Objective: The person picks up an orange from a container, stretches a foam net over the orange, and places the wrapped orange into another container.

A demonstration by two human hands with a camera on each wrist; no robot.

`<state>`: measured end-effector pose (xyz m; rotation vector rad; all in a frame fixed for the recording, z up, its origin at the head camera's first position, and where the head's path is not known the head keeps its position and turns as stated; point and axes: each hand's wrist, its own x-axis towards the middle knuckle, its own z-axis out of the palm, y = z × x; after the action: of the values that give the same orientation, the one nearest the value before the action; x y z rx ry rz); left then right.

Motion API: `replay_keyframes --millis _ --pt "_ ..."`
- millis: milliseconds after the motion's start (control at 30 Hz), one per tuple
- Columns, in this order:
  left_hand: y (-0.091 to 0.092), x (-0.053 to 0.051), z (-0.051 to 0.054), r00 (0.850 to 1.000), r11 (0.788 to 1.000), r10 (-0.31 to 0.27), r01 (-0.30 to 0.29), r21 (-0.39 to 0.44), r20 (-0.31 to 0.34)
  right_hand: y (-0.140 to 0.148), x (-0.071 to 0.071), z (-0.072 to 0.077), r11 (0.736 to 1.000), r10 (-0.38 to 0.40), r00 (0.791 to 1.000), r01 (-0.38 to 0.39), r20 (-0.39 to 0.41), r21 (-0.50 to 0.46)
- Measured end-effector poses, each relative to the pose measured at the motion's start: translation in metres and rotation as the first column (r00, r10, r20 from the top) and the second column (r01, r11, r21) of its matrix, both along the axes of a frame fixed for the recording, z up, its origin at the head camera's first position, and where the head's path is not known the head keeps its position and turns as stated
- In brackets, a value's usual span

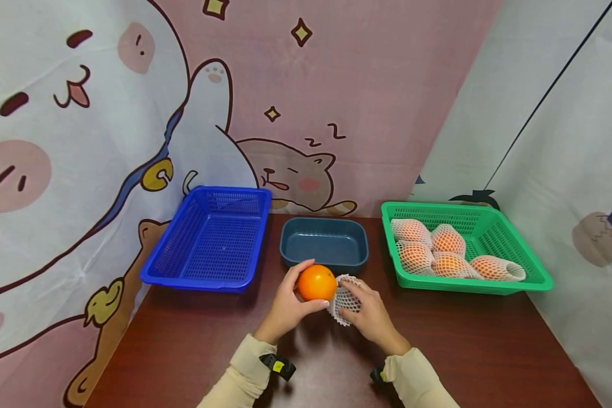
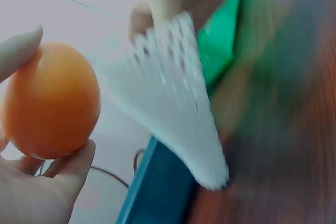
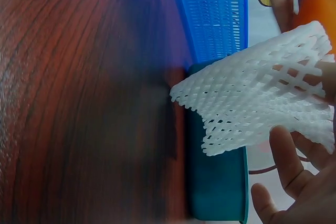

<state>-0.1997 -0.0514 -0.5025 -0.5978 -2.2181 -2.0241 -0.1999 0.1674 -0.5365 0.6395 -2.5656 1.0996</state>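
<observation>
An unwrapped orange is gripped between the thumb and fingers of my left hand, over the table in front of the dark teal tray. Just to its right, my right hand holds a white foam net sleeve with its fingers. The sleeve hangs flared, apart from the orange in the left wrist view. One right finger shows behind the mesh of the net in the right wrist view, while other fingertips touch its edge. Nothing can be seen inside the sleeve.
A blue basket stands at the back left with nothing in it. The teal tray sits behind my hands. On the right, a green basket contains several oranges in foam nets. A printed cloth hangs behind the table.
</observation>
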Motion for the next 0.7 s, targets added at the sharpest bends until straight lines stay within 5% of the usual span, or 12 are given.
replay_keyframes --millis 133,367,567,700 --pt "0.01 0.008 0.012 0.994 0.984 -0.101 0.093 0.149 0.043 0.0 -0.001 0.0 0.999 0.037 0.999 -0.038 -0.04 -0.032" --pt "0.031 0.02 0.015 0.984 0.952 -0.176 0.176 0.252 -0.021 -0.001 -0.002 -0.003 0.999 0.028 0.994 -0.032 -0.109 -0.037" --pt "0.04 0.024 0.008 0.993 0.992 -0.076 0.084 0.093 -0.092 -0.002 0.001 -0.004 0.999 -0.004 0.987 -0.002 -0.158 -0.037" --pt "0.039 0.024 0.003 0.996 1.0 -0.007 0.006 -0.015 -0.089 -0.004 0.0 0.001 0.996 0.022 0.99 -0.033 -0.137 -0.082"
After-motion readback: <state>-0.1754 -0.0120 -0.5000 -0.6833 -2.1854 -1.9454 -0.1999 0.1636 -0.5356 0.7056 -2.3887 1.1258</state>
